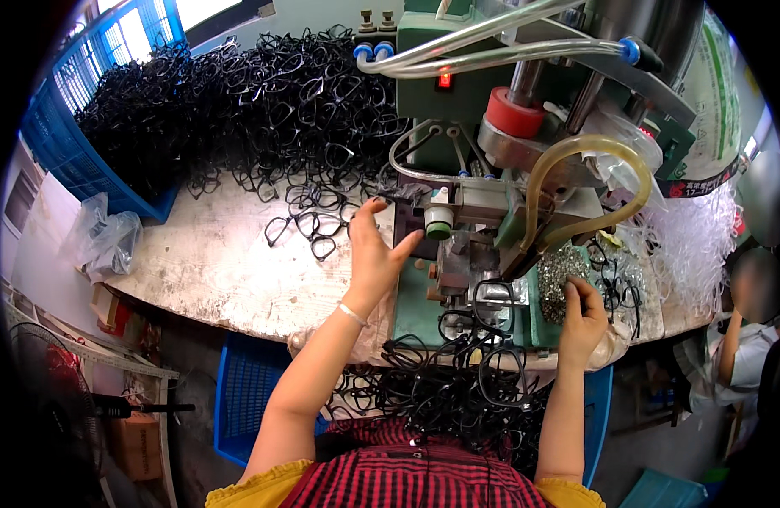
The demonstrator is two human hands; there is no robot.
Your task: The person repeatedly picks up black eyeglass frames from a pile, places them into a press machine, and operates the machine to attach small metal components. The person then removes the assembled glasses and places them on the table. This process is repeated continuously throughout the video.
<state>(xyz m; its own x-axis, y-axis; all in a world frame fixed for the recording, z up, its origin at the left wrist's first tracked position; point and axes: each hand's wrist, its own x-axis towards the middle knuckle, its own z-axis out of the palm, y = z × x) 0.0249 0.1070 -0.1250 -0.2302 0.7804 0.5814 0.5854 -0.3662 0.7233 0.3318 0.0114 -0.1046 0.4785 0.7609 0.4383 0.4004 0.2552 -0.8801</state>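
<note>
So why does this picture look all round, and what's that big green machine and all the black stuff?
A camera on the person's head looks down through a very wide lens, which bends straight edges. So you see roughly what the person sees.

The big green machine is some kind of workbench machine, with clear hoses and metal parts. The black stuff is a big heap of eyeglass frames on the table. Another pile of frames is close to the person's body.

Those are bare hands, not robot ones. The left hand is open and looks empty, near a green button. The right hand is beside small shiny metal pieces; I can't tell whether it's pinching one.
</note>
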